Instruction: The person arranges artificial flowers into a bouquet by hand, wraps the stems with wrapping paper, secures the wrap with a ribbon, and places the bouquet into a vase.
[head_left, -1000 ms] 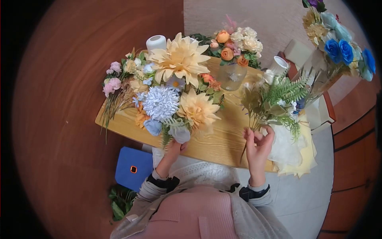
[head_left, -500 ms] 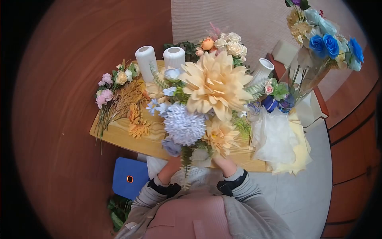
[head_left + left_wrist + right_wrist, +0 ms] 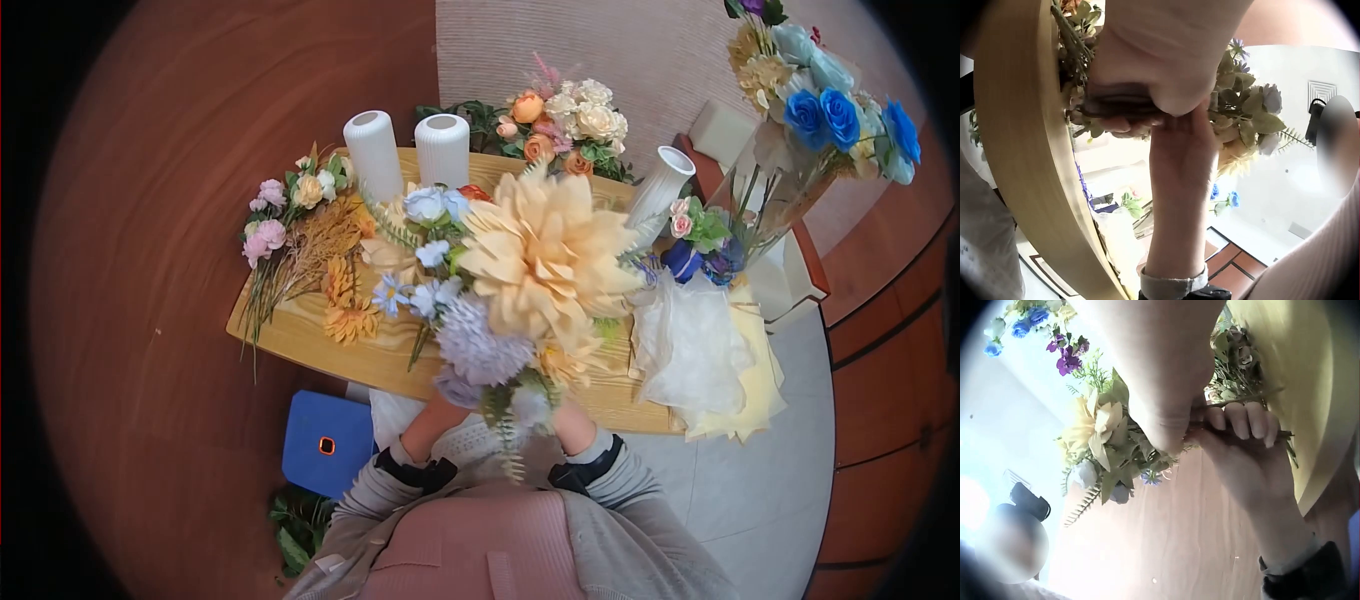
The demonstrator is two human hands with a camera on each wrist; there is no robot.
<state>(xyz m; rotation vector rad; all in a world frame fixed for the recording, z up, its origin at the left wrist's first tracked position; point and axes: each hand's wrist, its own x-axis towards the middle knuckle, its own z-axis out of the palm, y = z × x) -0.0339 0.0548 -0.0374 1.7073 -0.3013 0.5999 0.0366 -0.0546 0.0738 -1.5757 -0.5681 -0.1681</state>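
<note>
A large bouquet of artificial flowers (image 3: 540, 260), with a big cream bloom, a lilac pompom flower and small blue blossoms, is held over the table's front edge. My left hand (image 3: 1250, 450) curls its fingers round the bundled stems (image 3: 1288, 434), whose ends stick out past it. Right against it, nearer the blooms, my right hand (image 3: 573, 428) grips the same bundle. Seen from above, flower heads and a fern hang over both hands and hide most of the fingers. Leaves and a grey-white rose (image 3: 1270, 100) show beside the hands in the left wrist view.
White ribbed vases (image 3: 374, 158) stand at the back of the wooden table (image 3: 300, 340). Loose pink and orange flowers (image 3: 350, 318) lie on the left. White wrapping sheets (image 3: 690, 350) are on the right. A tall vase of blue roses (image 3: 838, 118) stands beyond.
My right hand has left the separate greenery at the right and joined the left hand at the bouquet. The bouquet has moved right and its blooms have turned.
</note>
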